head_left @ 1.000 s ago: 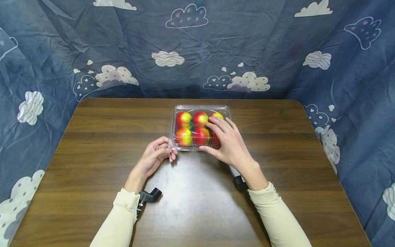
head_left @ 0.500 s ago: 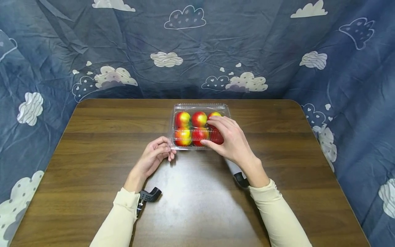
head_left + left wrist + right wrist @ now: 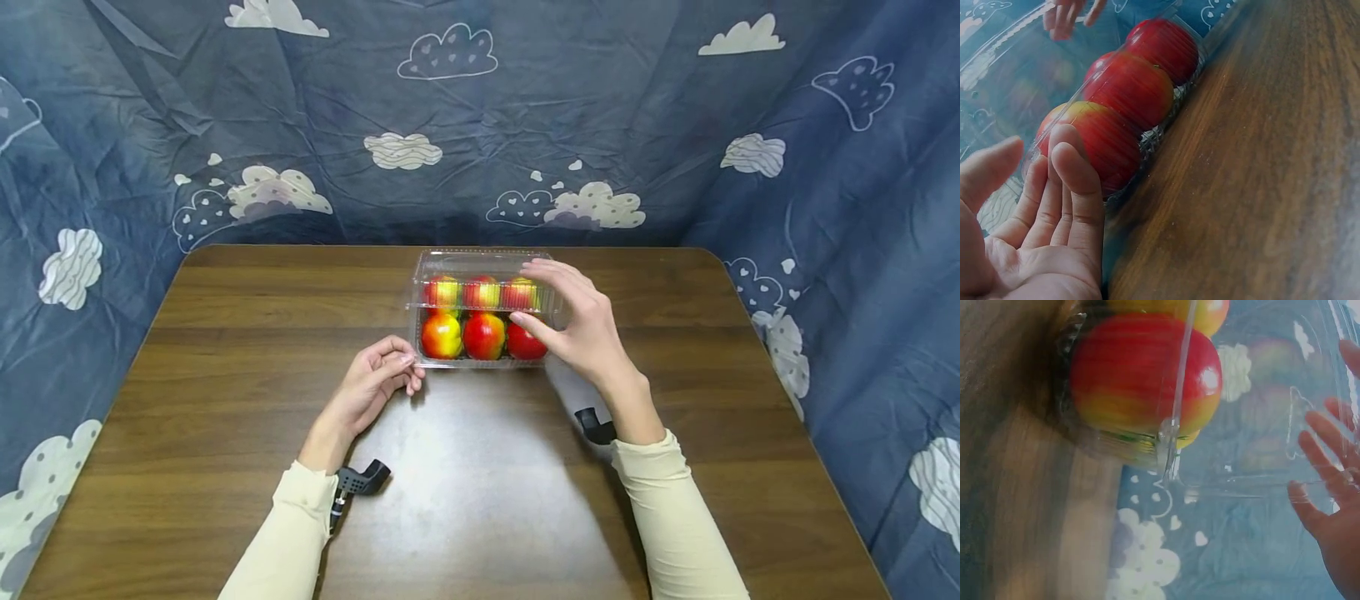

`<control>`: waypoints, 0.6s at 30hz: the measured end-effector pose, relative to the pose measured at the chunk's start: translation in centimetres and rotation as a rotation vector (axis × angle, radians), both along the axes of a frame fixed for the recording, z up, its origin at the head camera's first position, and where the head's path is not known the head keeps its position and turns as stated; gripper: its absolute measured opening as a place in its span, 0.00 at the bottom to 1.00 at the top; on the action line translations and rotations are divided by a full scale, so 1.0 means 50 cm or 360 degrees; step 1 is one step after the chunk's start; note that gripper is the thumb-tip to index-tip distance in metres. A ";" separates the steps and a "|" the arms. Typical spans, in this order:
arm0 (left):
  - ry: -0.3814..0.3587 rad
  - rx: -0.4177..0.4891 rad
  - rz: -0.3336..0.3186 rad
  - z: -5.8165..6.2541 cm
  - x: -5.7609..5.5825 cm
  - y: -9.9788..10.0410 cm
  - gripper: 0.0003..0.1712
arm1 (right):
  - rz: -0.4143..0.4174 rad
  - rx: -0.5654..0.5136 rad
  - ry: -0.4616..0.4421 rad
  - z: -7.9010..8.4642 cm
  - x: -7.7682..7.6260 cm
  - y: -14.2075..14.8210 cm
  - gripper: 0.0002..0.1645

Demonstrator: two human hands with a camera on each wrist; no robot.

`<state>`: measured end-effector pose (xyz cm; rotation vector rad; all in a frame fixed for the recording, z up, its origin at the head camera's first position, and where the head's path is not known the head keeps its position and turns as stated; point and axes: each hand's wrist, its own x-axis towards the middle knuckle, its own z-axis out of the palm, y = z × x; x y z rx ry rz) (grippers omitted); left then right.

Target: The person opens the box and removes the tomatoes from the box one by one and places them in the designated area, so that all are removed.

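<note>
A clear plastic clamshell box [image 3: 480, 364] holds several red-and-yellow apples [image 3: 483, 336] in two rows. Its hinged lid [image 3: 480, 262] is tilted up, uncovering the front row and standing over the back row. At the box's near-left corner, my left hand [image 3: 378, 379] touches the plastic with relaxed fingers; the left wrist view shows its thumb apart from its fingers, beside an apple [image 3: 1097, 147]. My right hand [image 3: 585, 321] is by the lid's right side, fingers spread and thumb apart. In the right wrist view, the lid's clear plastic [image 3: 1260, 487] lies in front of its fingers.
The box stands towards the far side of a brown wooden table [image 3: 247, 333]. Behind the table hangs a blue cloth [image 3: 315, 100] with cloud prints. A black camera mount [image 3: 363, 477] sits on the left wrist, another [image 3: 596, 427] on the right.
The lid has swung up and back from over the apples, uncovering the front row. My right hand has moved rightwards and up with it. My left hand has stayed at the corner.
</note>
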<state>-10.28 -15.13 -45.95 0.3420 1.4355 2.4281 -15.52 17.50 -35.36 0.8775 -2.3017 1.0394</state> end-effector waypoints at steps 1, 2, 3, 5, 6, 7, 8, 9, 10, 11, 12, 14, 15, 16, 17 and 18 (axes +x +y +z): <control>-0.0002 -0.0004 -0.0001 0.000 0.000 0.000 0.06 | 0.0018 -0.0040 0.0005 0.001 -0.004 0.003 0.33; 0.0000 -0.0007 -0.0003 -0.001 0.000 -0.001 0.06 | 0.0036 -0.0079 0.0004 0.002 -0.007 0.006 0.31; 0.0002 -0.0009 -0.0003 -0.001 0.000 0.000 0.05 | 0.0050 -0.0118 -0.0001 0.003 -0.010 0.009 0.31; 0.0013 -0.0015 0.0001 -0.001 0.000 0.000 0.05 | 0.0062 -0.0191 -0.0022 0.008 -0.015 0.012 0.30; 0.0015 -0.0016 0.0003 -0.001 -0.001 0.001 0.05 | 0.0066 -0.0232 -0.0042 0.012 -0.016 0.013 0.29; 0.0018 -0.0015 0.0006 -0.001 -0.001 0.002 0.06 | 0.0066 -0.0272 -0.0065 0.016 -0.017 0.013 0.29; 0.0018 -0.0016 0.0009 -0.002 -0.002 0.002 0.06 | 0.0067 -0.0313 -0.0092 0.021 -0.017 0.013 0.28; 0.0017 -0.0015 0.0011 -0.002 -0.002 0.003 0.06 | 0.0069 -0.0360 -0.0122 0.026 -0.018 0.012 0.27; 0.0014 -0.0014 0.0010 -0.002 -0.002 0.003 0.07 | 0.0069 -0.0410 -0.0161 0.030 -0.018 0.011 0.27; 0.0009 -0.0014 0.0007 -0.003 -0.002 0.004 0.07 | 0.0064 -0.0455 -0.0199 0.034 -0.018 0.010 0.26; 0.0003 -0.0015 0.0002 -0.003 -0.002 0.004 0.08 | 0.0061 -0.0503 -0.0237 0.037 -0.019 0.009 0.25; -0.0002 -0.0019 -0.0008 -0.004 0.000 0.004 0.08 | 0.0057 -0.0593 -0.0296 0.039 -0.025 0.008 0.23; -0.0001 -0.0022 -0.0008 -0.003 0.000 0.003 0.08 | 0.0052 -0.0631 -0.0317 0.037 -0.031 0.007 0.22; 0.0000 -0.0028 -0.0006 -0.003 0.001 0.002 0.08 | 0.0052 -0.0661 -0.0338 0.035 -0.036 0.005 0.21; -0.0001 -0.0035 -0.0001 -0.002 0.003 0.001 0.08 | 0.0059 -0.0684 -0.0353 0.032 -0.041 0.004 0.21; -0.0002 -0.0040 0.0007 -0.001 0.005 -0.001 0.08 | 0.0072 -0.0708 -0.0368 0.028 -0.047 0.002 0.21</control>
